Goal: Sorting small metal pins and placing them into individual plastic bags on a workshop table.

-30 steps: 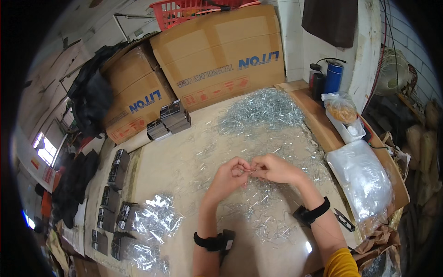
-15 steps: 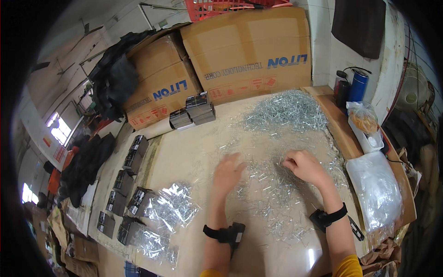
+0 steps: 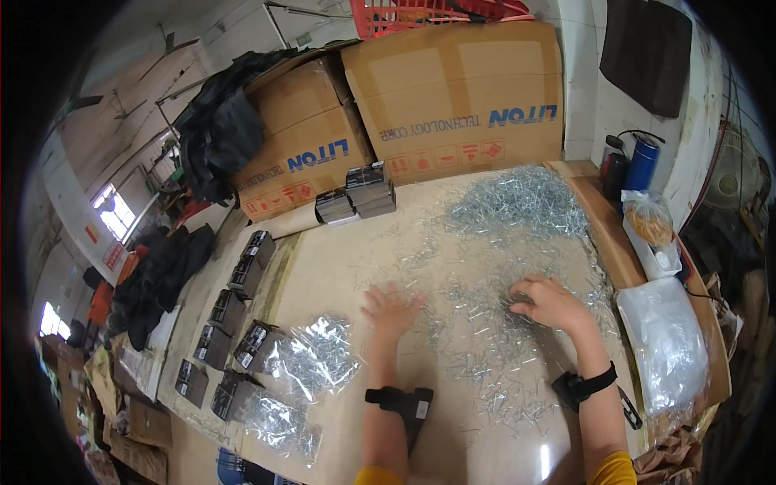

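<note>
Looks like a workshop, stocked with small parts in bulk.
Shows as much in the tabletop, strewn with loose thin metal pieces and bearing a thick heap of them near the far right corner; in dark stacks lined up along the left edge, beside shiny clear plastic; in big brown cartons along the far edge, below a red basket. Shows also in the scuffed wall and caged fan beyond the right edge, and the heaped dark cloth beyond the left.
</note>
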`<state>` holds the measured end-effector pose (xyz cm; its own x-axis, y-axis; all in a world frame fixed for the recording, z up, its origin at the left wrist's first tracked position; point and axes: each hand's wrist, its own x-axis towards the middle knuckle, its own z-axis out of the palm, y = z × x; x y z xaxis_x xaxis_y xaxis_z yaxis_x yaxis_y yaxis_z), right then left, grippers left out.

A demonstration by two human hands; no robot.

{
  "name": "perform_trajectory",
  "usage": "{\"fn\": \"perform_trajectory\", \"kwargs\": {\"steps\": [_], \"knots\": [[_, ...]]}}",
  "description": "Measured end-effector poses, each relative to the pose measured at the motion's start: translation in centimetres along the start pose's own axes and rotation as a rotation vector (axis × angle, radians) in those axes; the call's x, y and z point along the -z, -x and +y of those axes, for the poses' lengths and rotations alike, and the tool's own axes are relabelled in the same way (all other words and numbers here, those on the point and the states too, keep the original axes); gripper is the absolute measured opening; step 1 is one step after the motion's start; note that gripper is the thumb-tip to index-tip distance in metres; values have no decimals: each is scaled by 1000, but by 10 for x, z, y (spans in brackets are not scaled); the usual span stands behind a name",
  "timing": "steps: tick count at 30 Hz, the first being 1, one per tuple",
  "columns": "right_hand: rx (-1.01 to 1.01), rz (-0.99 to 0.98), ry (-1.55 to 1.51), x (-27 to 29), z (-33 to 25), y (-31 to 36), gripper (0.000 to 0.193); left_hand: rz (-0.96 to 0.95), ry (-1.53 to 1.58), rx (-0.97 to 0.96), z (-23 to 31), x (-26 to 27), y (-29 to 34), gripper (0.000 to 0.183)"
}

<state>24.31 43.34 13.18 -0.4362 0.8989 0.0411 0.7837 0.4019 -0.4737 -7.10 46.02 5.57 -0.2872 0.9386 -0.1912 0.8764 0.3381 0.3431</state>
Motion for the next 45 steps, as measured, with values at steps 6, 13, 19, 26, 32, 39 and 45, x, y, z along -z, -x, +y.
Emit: {"fn": "perform_trajectory", "kwargs": {"steps": [6,13,19,26,32,39,45], "knots": [[107,-292,-46,-12,27,-8,57,-236,180,-511,36,18,21,103],[-74,-296,89,-19,16,6,78,-387,-231,-661,62,7,73,94],[-139,-316,183,-5,-3,52,64,-354,-125,-732,29,-3,121,82],[-62,-234,112,-25,-15,114,47,-262,-219,-783,24,14,200,68],[155,-5,171,-62,-43,164,46,49,-174,-983,-1,-6,244,58],[204,19,154,-62,-73,222,46,46,-45,-825,-4,-8,272,47],[197,41,-19,-61,-84,262,46,255,48,-985,-3,-27,287,41]]}}
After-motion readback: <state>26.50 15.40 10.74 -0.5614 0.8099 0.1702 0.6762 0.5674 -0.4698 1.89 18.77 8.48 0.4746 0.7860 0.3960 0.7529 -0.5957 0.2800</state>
